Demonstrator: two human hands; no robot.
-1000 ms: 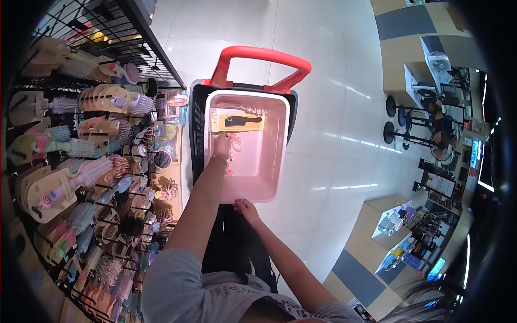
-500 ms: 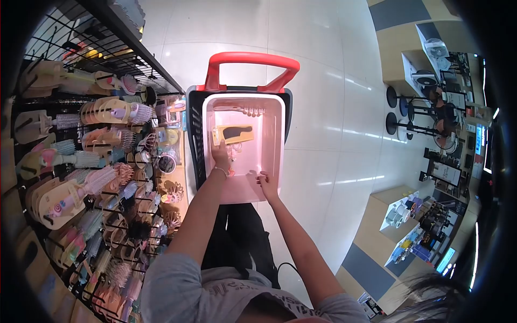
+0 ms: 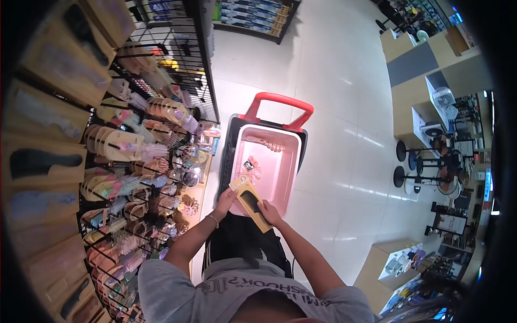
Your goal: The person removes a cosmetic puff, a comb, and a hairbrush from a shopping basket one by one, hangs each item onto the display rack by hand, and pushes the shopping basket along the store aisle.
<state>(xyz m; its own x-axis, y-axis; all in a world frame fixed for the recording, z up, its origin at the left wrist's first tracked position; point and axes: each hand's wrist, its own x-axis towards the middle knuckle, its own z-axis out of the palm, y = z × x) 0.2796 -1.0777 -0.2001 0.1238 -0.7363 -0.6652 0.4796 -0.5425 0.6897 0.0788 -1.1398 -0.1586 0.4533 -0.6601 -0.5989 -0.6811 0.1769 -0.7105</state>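
Note:
A boxed hairbrush [image 3: 249, 200], a dark brush showing on a yellow-tan package, is tilted over the near end of the pink basket liner [image 3: 295, 177]. My left hand [image 3: 226, 201] grips its upper left end. On the lower right side, my right hand [image 3: 269, 212] is closed around the package edge, thumb on the front. Inside the basket, a small dark-and-pink item [image 3: 249, 164] lies with pink loops beside it. A pale brush or comb-like thing [image 3: 272, 145] rests against the far wall of the basket.
The basket's red handle [image 3: 280, 98] stands up at the far side. To my left, a black wire rack [image 3: 207, 81] carries many carded hairbrushes [image 3: 121, 145]. Boxed brushes [image 3: 46, 161] hang nearest me. Display shelves with fans [image 3: 433, 128] line the right, beyond the tiled floor [image 3: 339, 145].
The boxed hairbrush has come up from inside the basket toward my body and turned diagonally. My right hand, apart from it before, now holds it too. The view has shifted toward the rack.

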